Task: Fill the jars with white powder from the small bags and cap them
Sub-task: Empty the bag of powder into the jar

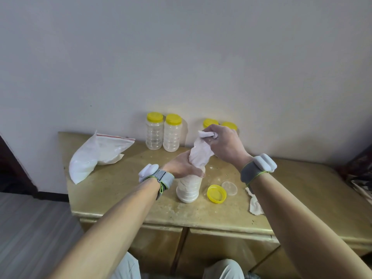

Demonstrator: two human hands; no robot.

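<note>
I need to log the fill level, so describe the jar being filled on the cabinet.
The jar is clear ribbed plastic, upright near the cabinet's front, uncapped and almost full of white powder. The left hand wraps its neck and the mouth of an upended small bag; the right hand pinches the bag's top.

Powder-filled jar (188, 189) upright, bag (199, 156) upended on mouth.

Cabinet top (120, 190): jars (163, 132), bags (96, 156), lid (216, 193).
</note>
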